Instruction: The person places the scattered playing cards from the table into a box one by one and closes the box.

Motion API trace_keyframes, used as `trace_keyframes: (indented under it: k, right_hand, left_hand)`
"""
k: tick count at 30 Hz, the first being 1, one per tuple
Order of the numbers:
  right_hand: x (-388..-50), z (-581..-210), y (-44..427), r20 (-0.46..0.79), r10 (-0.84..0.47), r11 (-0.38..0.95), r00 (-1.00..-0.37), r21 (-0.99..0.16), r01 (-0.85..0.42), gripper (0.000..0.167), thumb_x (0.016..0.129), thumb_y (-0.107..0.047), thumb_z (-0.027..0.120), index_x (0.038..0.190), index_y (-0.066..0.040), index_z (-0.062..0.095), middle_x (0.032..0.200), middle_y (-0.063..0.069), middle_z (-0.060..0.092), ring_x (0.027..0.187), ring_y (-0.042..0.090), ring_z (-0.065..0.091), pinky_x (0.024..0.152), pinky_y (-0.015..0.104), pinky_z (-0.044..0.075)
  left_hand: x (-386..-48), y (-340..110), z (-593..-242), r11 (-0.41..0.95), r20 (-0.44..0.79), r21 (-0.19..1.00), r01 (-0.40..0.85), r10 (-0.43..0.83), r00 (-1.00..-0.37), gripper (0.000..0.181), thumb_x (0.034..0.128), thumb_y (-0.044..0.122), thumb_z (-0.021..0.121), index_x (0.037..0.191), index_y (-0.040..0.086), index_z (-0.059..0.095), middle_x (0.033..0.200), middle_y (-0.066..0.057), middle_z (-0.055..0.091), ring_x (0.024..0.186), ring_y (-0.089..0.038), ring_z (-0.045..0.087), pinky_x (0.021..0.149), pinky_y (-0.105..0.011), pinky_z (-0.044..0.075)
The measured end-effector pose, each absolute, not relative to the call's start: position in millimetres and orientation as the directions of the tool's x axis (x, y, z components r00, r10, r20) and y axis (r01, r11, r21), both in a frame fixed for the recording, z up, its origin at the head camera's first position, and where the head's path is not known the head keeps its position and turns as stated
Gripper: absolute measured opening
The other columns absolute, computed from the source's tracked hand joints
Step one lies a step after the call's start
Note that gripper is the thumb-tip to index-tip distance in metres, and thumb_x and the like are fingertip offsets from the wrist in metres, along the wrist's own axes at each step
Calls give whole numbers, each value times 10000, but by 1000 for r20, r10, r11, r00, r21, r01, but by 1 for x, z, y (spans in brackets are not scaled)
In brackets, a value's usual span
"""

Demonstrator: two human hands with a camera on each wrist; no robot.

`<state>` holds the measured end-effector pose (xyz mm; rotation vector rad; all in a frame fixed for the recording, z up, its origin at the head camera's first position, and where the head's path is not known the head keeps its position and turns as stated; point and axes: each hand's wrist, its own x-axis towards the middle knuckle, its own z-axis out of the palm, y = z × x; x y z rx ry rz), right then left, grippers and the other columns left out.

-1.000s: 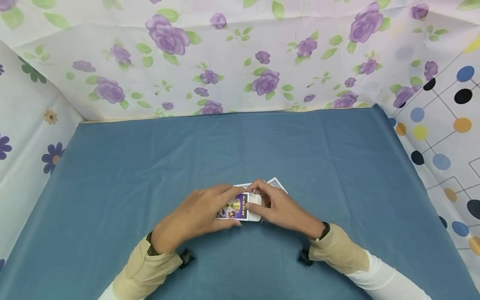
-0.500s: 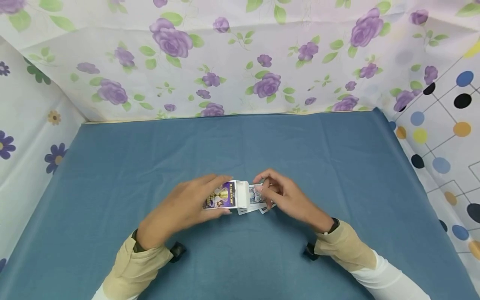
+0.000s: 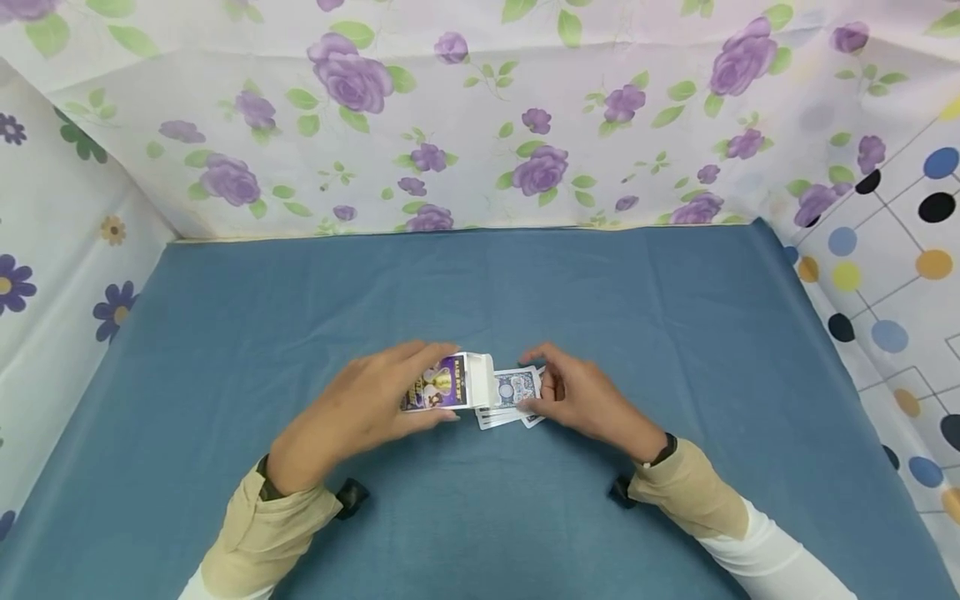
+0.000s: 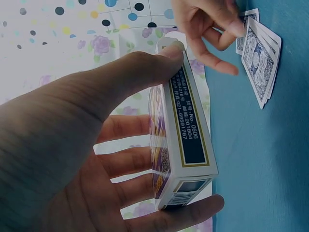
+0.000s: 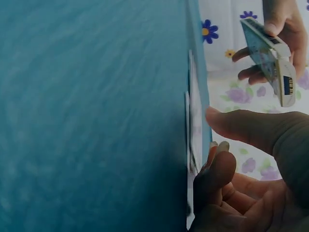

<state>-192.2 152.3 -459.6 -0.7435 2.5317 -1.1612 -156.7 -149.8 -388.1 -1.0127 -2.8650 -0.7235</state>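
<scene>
My left hand (image 3: 352, 408) holds a playing card box (image 3: 442, 385), purple with a gold trophy, between thumb and fingers. The box is raised off the table, and its white flap end faces right. In the left wrist view, printed text runs along the box's side (image 4: 189, 121). Backs up, blue-and-white playing cards (image 3: 510, 387) lie in a small, uneven pile just right of the box. Over the pile's right end hovers my right hand (image 3: 588, 408), thumb and index finger apart, the other fingers bent. Whether its fingertips touch the cards is hard to tell.
A blue cloth (image 3: 480, 508) covers the table. Behind it rises a flowered curtain (image 3: 480, 125), with a dotted sheet (image 3: 885, 292) at the right and a flowered sheet (image 3: 75, 250) at the left. Black wrist devices (image 3: 351, 497) sit under both cuffs.
The left hand has moved the card box left, off the cards, uncovering the pile. My right hand has let go of the box's flap end and shifted slightly right, its fingers spreading over the cards.
</scene>
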Motion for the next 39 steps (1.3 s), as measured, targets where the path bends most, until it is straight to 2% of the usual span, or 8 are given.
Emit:
trace_keyframes:
  k: [5,13,17,24,29,34,39]
  right_hand:
    - [-193,-463,155,-36,-540,616,-841,-697,-366,495,864,-251,832,1283,-157,586,701,-72,561,551,114,507,537,264,419]
    - [-195,-465,153,-62,-536,617,-842,-710,-340,463,843,-242,849,1222,-222,584,714,-63,565,568,125,518,538,260,416]
    - [-199,-466,153,-35,-528,586,-848,-738,-334,476,825,-185,863,1209,-226,584,713,-40,538,580,126,496,550,260,406]
    - [-201,-463,157,-4,-500,515,-866,-806,-293,418,784,-107,886,1063,-178,583,695,63,448,588,136,416,599,261,361]
    - [-202,-461,158,52,-492,458,-869,-833,-309,365,759,-66,895,976,-121,607,793,92,458,644,172,441,598,250,377]
    - [-202,-460,162,42,-493,423,-869,-862,-281,276,801,-56,863,947,-95,633,854,110,487,701,220,465,617,251,393]
    - [-204,-456,165,10,-512,381,-859,-894,-237,172,870,-84,807,934,-82,648,864,80,601,714,231,531,613,267,427]
  left_hand:
    - [-159,-151,-387,689,173,410,598,585,-792,700,851,432,817,1429,141,550,1242,-94,661,873,-148,603,689,-342,500]
    - [-159,-155,-391,699,146,431,571,571,-808,678,855,435,813,1421,164,556,1240,-64,654,819,-124,568,655,-305,474]
    - [-161,-155,-393,701,135,440,561,566,-813,685,857,441,810,1427,165,550,1250,-66,656,808,-120,568,648,-302,475]
    - [-164,-156,-390,704,129,445,554,562,-817,692,852,438,816,1424,153,551,1247,-77,661,824,-128,579,654,-310,481]
    - [-163,-157,-387,706,139,438,557,558,-818,700,853,450,810,1428,146,549,1249,-84,662,857,-147,595,678,-338,492]
    - [-161,-158,-389,714,125,427,555,561,-818,692,867,467,791,1434,157,543,1271,-77,655,880,-147,603,679,-344,493]
    - [-158,-157,-390,713,126,429,555,561,-818,692,868,463,792,1440,170,537,1261,-63,651,874,-141,587,685,-334,486]
